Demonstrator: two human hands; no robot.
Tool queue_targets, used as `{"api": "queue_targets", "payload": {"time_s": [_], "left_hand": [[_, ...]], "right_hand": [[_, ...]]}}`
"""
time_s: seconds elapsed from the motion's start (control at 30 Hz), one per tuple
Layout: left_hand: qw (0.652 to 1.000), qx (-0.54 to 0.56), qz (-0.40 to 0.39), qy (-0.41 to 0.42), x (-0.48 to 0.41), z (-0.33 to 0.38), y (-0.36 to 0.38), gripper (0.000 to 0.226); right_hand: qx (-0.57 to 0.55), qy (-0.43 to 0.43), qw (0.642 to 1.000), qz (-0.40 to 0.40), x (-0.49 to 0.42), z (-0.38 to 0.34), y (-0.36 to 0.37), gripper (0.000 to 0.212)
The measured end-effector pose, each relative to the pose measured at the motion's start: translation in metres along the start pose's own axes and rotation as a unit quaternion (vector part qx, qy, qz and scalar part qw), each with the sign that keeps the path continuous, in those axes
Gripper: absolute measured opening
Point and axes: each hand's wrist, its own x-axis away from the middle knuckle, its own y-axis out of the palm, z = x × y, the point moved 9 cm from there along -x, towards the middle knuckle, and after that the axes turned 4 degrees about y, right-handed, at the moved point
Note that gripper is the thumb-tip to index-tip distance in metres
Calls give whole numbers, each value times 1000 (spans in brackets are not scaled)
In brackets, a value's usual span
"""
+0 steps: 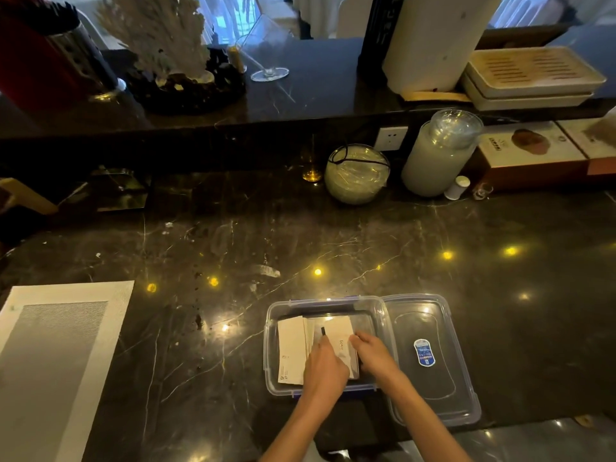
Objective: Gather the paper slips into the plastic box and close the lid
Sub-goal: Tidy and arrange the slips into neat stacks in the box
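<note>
A clear plastic box (271, 345) with blue clips stands open on the dark marble counter near its front edge. White paper slips (291, 348) lie inside it in an overlapping pile. Both hands reach into the box. My left hand (325, 366) rests on the slips, its fingers curled over them. My right hand (373, 353) holds the right edge of the top slip (340, 335). The clear lid (423, 378), with a blue and white sticker, lies flat on the counter, touching the box's right side.
A white and grey placemat (56, 355) lies at the left. At the back stand a glass bowl (356, 173), a tall jar (436, 155), a small white bottle (456, 187) and cartons (533, 151). A raised ledge behind carries trays and decorations.
</note>
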Motion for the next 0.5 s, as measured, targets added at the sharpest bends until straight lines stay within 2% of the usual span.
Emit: {"api": "queue_targets", "payload": {"time_s": [0.17, 0.3, 0.37, 0.43, 0.5], "left_hand": [[1000, -17, -15, -7, -1, 2, 0, 29], [997, -38, 66, -10, -4, -4, -43, 32], [996, 14, 73, -58, -6, -20, -60, 44], [991, 72, 49, -98, -9, -36, -67, 53], [980, 156, 18, -120, -11, -47, -65, 50]], "right_hand": [[36, 5, 999, -10, 6, -8, 2, 35], [12, -72, 995, 68, 16, -28, -10, 28], [-35, -61, 998, 3, 22, -34, 14, 22], [-81, -14, 994, -66, 25, -37, 48, 17], [-80, -1, 993, -90, 26, -41, 71, 25]]}}
